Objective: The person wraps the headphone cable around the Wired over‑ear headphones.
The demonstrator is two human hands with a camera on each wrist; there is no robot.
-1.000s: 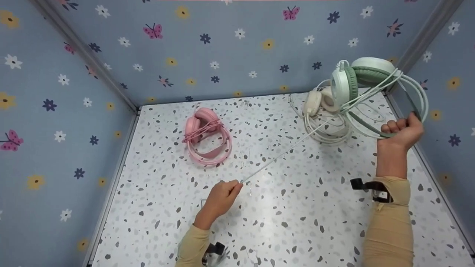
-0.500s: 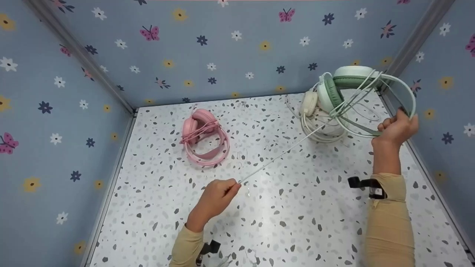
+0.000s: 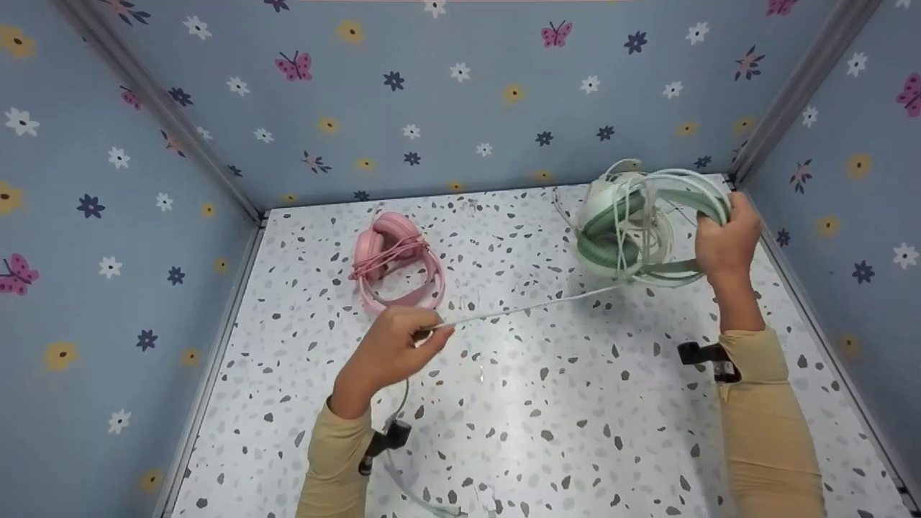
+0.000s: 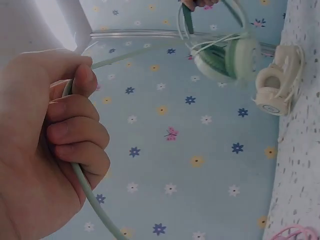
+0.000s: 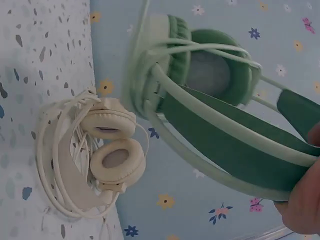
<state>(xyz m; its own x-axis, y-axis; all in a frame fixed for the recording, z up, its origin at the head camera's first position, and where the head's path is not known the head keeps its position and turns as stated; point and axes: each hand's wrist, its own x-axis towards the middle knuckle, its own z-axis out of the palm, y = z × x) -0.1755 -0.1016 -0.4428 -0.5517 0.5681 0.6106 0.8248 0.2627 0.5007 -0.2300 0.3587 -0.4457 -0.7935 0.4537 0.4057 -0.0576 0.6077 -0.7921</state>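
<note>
My right hand [image 3: 728, 234] grips the headband of the green-and-white headphones [image 5: 220, 135], holding them up at the back right. Turns of their pale green cable [image 3: 529, 308] cross over the ear cups. From there the cable runs to my left hand [image 3: 392, 349], whose curled fingers hold it in front of the pink headphones [image 3: 392, 252]. In the left wrist view the cable [image 4: 97, 207] passes through the fist and comes out below the little finger. Its loose end with the plug [image 3: 442, 509] hangs down by the left wrist.
Cream headphones [image 5: 117, 162] with a coiled cable lie on the speckled table [image 3: 547, 403] at the back right, partly behind the green pair in the head view. Flower-patterned walls [image 3: 446, 93] enclose the table at the back and both sides.
The green headphones have come down and left in my right hand and turned, now overlapping the cream pair. My left hand has moved up and left with the cable, which now slants less.
</note>
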